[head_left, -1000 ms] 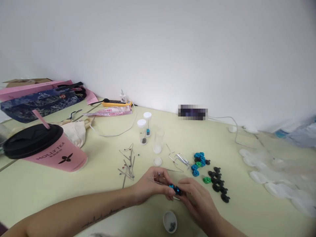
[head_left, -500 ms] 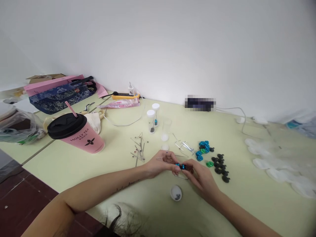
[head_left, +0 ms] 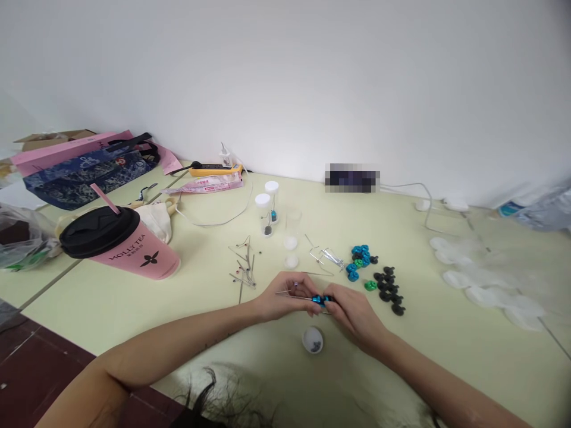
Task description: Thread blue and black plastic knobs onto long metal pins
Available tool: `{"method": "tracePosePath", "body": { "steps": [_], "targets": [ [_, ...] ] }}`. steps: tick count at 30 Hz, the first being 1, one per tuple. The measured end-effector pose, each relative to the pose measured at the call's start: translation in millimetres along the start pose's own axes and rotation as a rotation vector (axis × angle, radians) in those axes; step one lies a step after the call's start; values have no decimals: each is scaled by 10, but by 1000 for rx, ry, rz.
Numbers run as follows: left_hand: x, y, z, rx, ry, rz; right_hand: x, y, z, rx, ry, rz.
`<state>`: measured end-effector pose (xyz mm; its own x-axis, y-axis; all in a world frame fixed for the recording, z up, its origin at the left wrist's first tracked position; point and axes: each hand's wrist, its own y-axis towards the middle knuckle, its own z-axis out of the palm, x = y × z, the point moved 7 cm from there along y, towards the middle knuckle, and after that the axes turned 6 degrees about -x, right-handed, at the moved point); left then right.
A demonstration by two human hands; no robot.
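Note:
Both hands meet in front of me over the table. My left hand (head_left: 283, 296) pinches a thin metal rod and the blue knob (head_left: 317, 299) at its end. Pressed against that knob, my right hand (head_left: 352, 308) has its fingers closed on a small black piece (head_left: 328, 298), mostly hidden by the fingers. Just below the hands sits a small white cap (head_left: 307, 340) with tiny grey parts in it. To the right lie blue knobs (head_left: 352, 273), green knobs (head_left: 370, 286) and several black knobs (head_left: 389, 286). Bent metal rods (head_left: 332, 258) lie beyond the hands.
Thin metal pins (head_left: 244, 267) are scattered left of centre. Behind them stand two white-capped clear tubes (head_left: 263, 217) and an uncapped clear tube (head_left: 292, 229). A pink cup (head_left: 143, 252) stands left, a yellow power strip (head_left: 214, 170) behind. Clear plastic containers (head_left: 486, 285) lie right.
The view has shifted slightly, so the table things sit a little further left. The right hand has closed in tighter around the black piece and blue knob.

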<state>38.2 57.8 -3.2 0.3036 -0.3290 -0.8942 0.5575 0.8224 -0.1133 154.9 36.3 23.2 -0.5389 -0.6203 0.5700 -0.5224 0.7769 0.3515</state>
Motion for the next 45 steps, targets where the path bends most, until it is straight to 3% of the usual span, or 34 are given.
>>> {"method": "tracePosePath", "body": {
  "steps": [6,12,17,31,40,45],
  "targets": [
    [12,19,10,24,-4,-43,-7,-16,-24,-3,6,-5],
    [-49,109,-118,-134,-76,-1,10,-26,-154,-216,56,-28],
    [-24,112,-89,-78,-105,-57,22,-45,-165,-302,34,-78],
    [23,86,-63,-37,-68,-103,18,-27,-135,-169,26,-40],
    [7,95,-68,-40,-95,-80,83,-21,-170,-248,39,-99],
    [23,85,-70,-24,-75,-90,66,-16,-156,-217,51,-79]
  ]
}}
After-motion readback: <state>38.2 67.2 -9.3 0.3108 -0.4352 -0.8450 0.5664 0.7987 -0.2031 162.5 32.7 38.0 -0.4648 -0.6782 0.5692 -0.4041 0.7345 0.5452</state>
